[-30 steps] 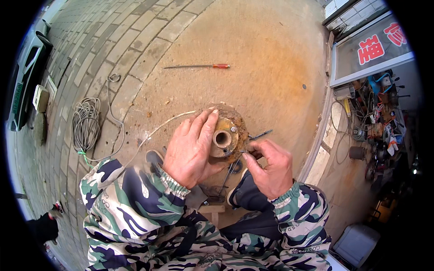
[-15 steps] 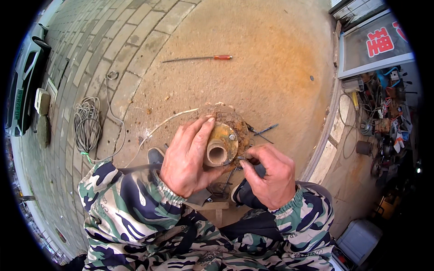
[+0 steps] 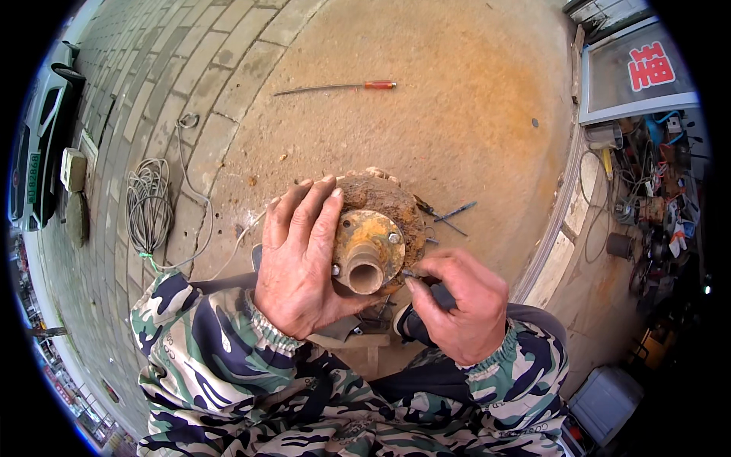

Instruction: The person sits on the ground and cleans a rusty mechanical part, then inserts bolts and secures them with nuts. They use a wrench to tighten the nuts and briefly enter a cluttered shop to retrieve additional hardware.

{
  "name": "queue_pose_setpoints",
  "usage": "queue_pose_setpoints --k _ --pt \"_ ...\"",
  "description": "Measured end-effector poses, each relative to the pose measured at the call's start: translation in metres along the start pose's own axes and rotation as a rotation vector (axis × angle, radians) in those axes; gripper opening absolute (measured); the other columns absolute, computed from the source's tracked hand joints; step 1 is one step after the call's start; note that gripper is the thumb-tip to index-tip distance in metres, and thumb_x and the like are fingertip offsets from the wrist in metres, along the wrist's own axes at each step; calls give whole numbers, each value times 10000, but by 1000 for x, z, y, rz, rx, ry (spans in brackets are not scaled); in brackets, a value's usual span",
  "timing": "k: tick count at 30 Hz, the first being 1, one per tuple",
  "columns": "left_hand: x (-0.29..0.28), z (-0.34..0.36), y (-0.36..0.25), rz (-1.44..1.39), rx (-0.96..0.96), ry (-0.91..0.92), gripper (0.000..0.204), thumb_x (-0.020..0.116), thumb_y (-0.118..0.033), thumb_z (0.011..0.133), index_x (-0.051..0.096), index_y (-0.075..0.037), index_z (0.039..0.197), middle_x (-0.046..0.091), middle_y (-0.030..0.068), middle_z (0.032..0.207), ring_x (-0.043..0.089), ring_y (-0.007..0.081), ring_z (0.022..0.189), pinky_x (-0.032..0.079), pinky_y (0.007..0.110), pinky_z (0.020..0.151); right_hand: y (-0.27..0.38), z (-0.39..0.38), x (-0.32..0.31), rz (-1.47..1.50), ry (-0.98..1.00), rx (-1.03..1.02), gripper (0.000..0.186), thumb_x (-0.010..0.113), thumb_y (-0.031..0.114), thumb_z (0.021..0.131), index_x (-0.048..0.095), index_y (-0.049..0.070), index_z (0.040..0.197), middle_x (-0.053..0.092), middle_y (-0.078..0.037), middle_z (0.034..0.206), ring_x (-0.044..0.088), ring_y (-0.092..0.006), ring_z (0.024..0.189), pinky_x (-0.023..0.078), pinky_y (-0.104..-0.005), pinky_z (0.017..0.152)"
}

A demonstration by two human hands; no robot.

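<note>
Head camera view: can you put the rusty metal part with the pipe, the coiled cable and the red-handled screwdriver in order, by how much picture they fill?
1. Rusty flanged metal part: biggest here, though partly hidden and perhaps nearer the camera.
2. Coiled cable.
3. Red-handled screwdriver: long but very thin.

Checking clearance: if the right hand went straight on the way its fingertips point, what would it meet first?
Probably the rusty round flange, at its right edge, just left of the right hand. The small piece in its grip would lead; depth hides whether they touch.
</note>
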State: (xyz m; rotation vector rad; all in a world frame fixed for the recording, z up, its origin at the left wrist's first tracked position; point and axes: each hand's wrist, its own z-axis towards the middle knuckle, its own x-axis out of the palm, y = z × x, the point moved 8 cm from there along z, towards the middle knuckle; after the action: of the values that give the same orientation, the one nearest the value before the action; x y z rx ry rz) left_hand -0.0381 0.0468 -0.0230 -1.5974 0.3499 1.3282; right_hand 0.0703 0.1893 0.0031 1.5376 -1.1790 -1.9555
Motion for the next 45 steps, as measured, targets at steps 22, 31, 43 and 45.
queue_pose_setpoints --k 22,31,43,45 --pt "-4 6 0 -96 28 -117 914 927 -315 556 587 13 1338 630 205 1213 566 427 1218 395 618 1062 20 3 24 -107 43 -218 188 770 -39 778 728 -3 958 678 -149 910 687 -329 799 564 -401 672" --pt "-4 5 4 -152 -5 -56 961 938 -339 564 556 23 1368 593 198 1255 513 418 1280 368 623 1105 31 1 33 -246 8 -260 231 724 -42 747 710 -20 977 659 -149 928 675 -321 813 565 -404 681" --pt "-17 1 10 -138 -13 -3 875 936 -296 571 611 13 1323 638 187 1215 529 391 1264 381 570 1113 38 -9 40 -402 33 -409 299 691 16 723 681 -24 1019 646 -157 966 657 -312 792 554 -395 643" --pt "-23 -3 10 -116 -18 -10 875 934 -292 575 608 12 1328 636 185 1217 532 390 1262 379 573 1115 39 -8 42 -362 24 -417 284 690 12 727 682 -21 1008 645 -157 964 653 -309 784 551 -397 636"
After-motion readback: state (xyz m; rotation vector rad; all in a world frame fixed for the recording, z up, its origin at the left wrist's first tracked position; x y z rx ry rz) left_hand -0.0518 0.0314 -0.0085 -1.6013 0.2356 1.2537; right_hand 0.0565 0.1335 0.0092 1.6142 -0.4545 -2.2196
